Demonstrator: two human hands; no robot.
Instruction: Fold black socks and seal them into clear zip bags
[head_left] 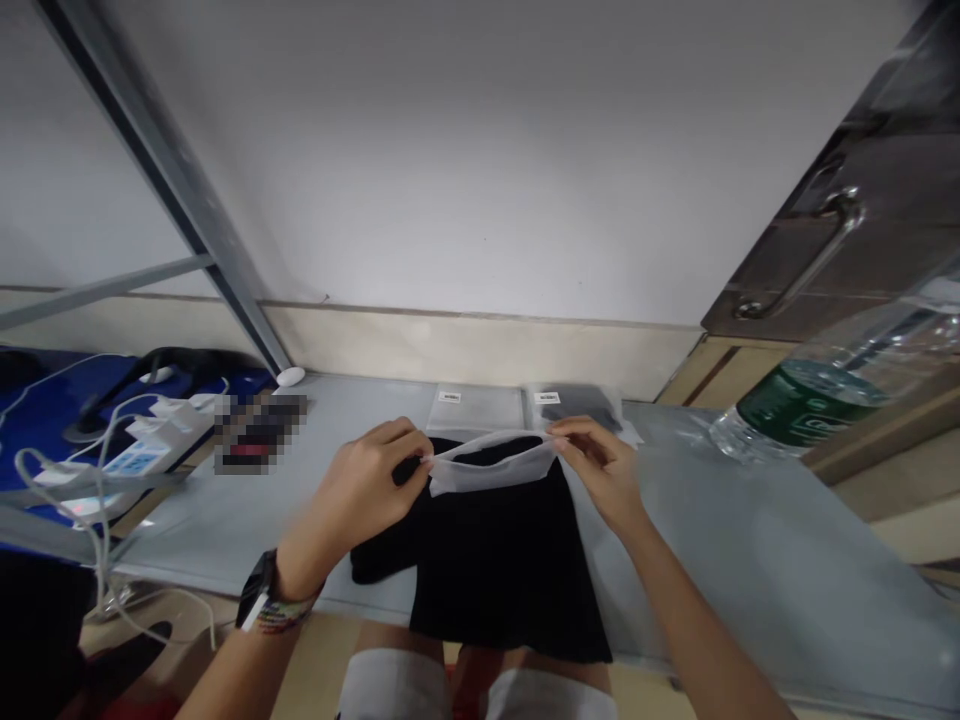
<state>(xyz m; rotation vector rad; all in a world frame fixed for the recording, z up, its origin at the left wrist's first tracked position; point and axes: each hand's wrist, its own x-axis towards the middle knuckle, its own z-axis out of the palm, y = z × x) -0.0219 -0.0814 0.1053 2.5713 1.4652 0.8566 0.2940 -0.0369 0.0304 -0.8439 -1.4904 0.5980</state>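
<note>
Black folded garment [495, 560], translucent bag [491, 462] over its top, left hand [367, 490] and right hand [600, 465] pinching bag's corners

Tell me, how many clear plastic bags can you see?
3: one bag held open by the left hand and right hand, two flat bags behind it on the table. Others may be hidden.

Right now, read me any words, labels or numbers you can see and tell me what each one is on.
None can be read.
White sticker on the empty bag: print too small.
White sticker on the filled bag: print too small.
Green label on the bottle: blurred.
Power strip: markings too small.
Item beside the power strip: blurred out.
</note>
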